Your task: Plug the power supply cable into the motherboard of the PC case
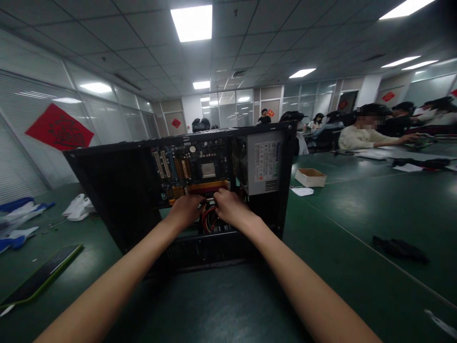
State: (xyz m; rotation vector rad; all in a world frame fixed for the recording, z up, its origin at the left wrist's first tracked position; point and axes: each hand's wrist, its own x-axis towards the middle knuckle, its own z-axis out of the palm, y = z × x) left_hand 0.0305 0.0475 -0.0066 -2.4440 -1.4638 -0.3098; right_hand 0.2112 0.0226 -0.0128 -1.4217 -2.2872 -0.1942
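A black computer case (293, 143) stands upright on the table with its side open towards me. Inside it, a dark motherboard (214, 155) with a pale square processor (208, 170) is mounted at the back, left of a silver power supply (264, 164). My left hand (187, 208) and my right hand (230, 206) both reach into the case at the board's lower edge, just below the orange and dark red memory slots (209, 187). Fingers on both are curled in close together; what they grip is hidden. Red, yellow and black cables (207, 221) hang between and beneath them.
On the left lie a green-edged dark panel (43, 274), a white plastic bag (78, 207) and blue-and-white packaging (21, 221). To the right are an open small box (310, 177) and a crumpled black item (400, 248). Several people sit farther off; one person (364, 133) handles a circuit board.
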